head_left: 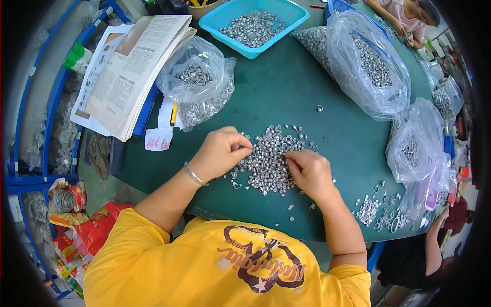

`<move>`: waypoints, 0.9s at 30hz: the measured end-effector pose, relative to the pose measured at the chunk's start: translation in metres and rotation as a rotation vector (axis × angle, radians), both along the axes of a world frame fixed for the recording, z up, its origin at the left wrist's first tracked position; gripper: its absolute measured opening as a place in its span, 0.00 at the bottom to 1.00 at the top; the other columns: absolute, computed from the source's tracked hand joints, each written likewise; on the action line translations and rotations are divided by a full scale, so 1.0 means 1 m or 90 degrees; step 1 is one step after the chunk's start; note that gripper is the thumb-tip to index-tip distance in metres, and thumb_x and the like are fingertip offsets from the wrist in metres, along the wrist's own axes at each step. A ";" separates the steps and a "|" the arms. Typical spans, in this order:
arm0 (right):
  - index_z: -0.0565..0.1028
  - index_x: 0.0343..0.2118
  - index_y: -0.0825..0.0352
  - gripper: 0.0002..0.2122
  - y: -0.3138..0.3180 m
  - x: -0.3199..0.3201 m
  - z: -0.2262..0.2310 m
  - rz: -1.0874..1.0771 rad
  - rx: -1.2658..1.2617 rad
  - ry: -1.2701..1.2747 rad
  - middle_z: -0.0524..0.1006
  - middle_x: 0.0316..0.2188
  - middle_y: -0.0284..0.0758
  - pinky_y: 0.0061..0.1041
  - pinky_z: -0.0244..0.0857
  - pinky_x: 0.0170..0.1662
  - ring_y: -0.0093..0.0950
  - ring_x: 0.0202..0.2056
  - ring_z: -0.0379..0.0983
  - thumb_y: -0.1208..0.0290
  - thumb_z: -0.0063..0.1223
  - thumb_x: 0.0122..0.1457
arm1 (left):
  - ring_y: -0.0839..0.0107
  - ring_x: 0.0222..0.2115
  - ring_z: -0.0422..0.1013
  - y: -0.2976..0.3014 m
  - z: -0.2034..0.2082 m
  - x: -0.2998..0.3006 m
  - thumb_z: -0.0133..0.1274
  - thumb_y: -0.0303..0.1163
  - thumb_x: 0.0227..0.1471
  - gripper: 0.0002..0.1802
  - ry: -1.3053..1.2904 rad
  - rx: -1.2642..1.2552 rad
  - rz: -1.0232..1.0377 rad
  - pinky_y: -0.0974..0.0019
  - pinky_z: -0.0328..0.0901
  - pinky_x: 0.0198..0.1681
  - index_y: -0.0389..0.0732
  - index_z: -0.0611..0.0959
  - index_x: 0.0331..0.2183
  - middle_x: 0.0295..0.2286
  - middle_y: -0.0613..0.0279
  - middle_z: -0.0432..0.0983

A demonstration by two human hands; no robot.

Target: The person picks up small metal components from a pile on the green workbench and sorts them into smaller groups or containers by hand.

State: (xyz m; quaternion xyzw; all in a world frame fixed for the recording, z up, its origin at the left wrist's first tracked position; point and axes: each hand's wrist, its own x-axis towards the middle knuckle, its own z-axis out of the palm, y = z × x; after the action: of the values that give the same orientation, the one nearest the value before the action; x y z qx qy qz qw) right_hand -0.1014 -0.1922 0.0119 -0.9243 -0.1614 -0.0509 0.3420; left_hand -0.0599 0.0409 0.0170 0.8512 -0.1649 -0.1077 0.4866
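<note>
A loose heap of small silver-grey metal pieces [268, 166], some rounded and some ring-like, lies on the green tabletop before me. My left hand [223, 151], with a bangle at the wrist, is at the heap's left edge, thumb and forefinger pinched together. Whatever is between those fingertips is too small to make out. On the heap's right side my right hand [311, 171] has its fingers bent down onto the pieces, tips closed together. What they grip is hidden.
A blue basket [220, 33] of metal pieces stands at the back. Filled plastic bags [353, 66] sit at back right, another bag [202, 110] at left beside stacked newspapers [138, 61]. Smaller piles [368, 211] lie near right. A co-worker [409, 20] sits far right, another person [417, 250] near right.
</note>
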 end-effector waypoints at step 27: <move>0.77 0.28 0.71 0.03 0.007 0.007 0.010 -0.071 0.531 0.373 0.77 0.25 0.28 0.16 0.61 0.27 0.16 0.25 0.67 0.80 0.58 0.49 | 0.75 0.28 0.71 0.007 -0.011 -0.015 0.46 0.21 0.52 0.07 0.618 -0.602 0.039 0.74 0.68 0.31 0.34 0.75 0.36 0.30 0.59 0.73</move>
State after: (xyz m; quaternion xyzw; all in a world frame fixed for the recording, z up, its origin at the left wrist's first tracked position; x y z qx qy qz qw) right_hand -0.0947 -0.1856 0.0223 -0.6921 0.0246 0.1323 0.7092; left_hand -0.0747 0.0474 0.0056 0.4066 0.0668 -0.3801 0.8281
